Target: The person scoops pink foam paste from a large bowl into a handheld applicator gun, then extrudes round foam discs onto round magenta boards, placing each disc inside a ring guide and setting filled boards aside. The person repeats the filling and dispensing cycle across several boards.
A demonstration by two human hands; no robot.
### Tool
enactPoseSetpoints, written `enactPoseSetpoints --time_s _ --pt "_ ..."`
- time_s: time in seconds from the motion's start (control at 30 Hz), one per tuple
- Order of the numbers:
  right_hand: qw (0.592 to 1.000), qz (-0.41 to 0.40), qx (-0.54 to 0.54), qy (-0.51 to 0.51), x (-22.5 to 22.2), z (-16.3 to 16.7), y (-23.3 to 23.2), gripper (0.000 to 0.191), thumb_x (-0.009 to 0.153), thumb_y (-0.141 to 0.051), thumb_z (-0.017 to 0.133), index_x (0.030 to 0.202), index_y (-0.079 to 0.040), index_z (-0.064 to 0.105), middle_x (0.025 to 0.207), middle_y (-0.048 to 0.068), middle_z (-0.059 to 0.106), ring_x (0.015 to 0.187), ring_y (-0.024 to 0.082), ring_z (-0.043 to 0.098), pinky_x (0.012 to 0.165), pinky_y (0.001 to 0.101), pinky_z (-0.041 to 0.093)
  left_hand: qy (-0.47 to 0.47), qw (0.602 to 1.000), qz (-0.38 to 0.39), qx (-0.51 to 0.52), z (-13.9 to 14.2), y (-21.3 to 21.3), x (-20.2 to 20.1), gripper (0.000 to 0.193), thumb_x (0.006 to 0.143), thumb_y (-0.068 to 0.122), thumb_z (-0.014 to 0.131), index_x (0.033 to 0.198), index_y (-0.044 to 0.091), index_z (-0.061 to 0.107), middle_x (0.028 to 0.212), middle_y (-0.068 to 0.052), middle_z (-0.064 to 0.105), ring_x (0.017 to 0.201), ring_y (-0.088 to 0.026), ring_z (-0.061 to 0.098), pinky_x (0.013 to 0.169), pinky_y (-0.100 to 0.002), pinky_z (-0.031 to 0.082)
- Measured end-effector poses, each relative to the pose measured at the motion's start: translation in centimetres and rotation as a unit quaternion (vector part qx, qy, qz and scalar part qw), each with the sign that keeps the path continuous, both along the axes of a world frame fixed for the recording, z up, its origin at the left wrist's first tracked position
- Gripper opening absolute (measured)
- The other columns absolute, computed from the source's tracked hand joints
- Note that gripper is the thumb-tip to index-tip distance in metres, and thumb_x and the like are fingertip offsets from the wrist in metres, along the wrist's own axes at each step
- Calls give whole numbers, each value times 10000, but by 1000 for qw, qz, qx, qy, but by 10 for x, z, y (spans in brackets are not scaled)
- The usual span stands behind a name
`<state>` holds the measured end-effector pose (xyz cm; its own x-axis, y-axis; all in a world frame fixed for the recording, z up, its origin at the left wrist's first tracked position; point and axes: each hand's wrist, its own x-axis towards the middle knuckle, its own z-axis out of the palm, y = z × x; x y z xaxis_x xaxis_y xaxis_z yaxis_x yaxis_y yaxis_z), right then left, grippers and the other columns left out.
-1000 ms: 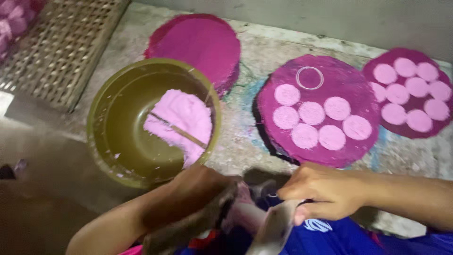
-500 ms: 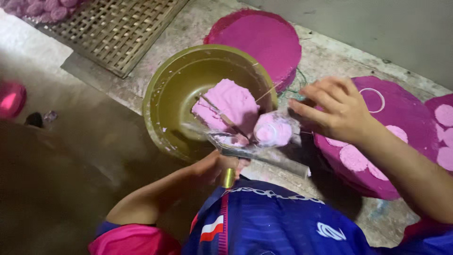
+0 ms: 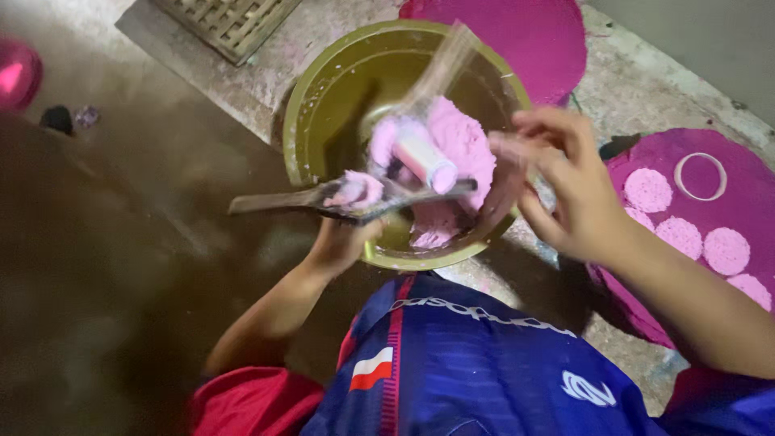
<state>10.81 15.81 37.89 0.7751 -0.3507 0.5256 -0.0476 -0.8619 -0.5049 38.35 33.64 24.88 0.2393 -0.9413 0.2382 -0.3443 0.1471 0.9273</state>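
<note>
My left hand [image 3: 345,241] grips a thin flat blade-like tool [image 3: 274,199] held level over the near rim of an olive-green bowl [image 3: 316,97]. A small lump of pink dough [image 3: 358,190] sits on the tool, and a short pink-and-white cylinder [image 3: 424,159] lies just beyond it. A larger mass of pink dough [image 3: 464,137] fills the bowl's right half. A clear plastic strip [image 3: 442,69] stands up over the bowl. My right hand [image 3: 569,190] hovers at the bowl's right rim with fingers curled; motion blur hides what it pinches.
A round magenta mat [image 3: 726,266] on the right carries pale pink dough discs [image 3: 648,190] and a white ring [image 3: 700,176]. Another magenta mat [image 3: 508,40] lies behind the bowl. A woven lattice tray [image 3: 234,20] lies at the top left, and a pink object [image 3: 16,77] at the far left.
The view has swung left and closed in on the bowl. My left hand has raised the flat tool over the bowl, and my right hand has moved from the dough ball to the right rim.
</note>
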Motion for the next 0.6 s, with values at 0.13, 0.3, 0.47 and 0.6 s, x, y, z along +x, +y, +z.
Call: enactPoseSetpoints --time_s 0.13,0.3,0.47,0.6 --pt "967 -80 24 242 66 -90 -14 260 878 -250 757 1052 -75 677 1011 167 688 885 380 689 771 482 550 -266 942 191 -71 -10 -2 19 332 898 95 715 1208 42 610 1146 -150 662 1075 -336 652 928 -446 513" --pt "928 -96 -87 350 115 -180 -30 250 921 -246 629 1024 -22 670 900 170 712 786 347 729 648 464 576 -232 928 279 -77 -43 0 18 291 956 160 756 1205 64 642 1228 -188 661 1153 -362 639 1008 -436 492" --pt "860 -54 -148 486 79 -124 -73 203 872 -258 629 897 -84 732 831 142 726 776 349 727 642 480 583 -277 926 255 -41 -86 3 26 320 970 98 708 1276 49 628 1222 -160 662 1186 -333 630 1094 -460 457" --pt "768 36 34 639 52 -48 -69 245 963 -360 612 1001 -165 755 877 135 768 890 339 742 811 487 578 -185 943 259 -93 -90 5 22 430 935 69 718 1330 0 563 1294 -199 618 1290 -355 563 1178 -514 369"
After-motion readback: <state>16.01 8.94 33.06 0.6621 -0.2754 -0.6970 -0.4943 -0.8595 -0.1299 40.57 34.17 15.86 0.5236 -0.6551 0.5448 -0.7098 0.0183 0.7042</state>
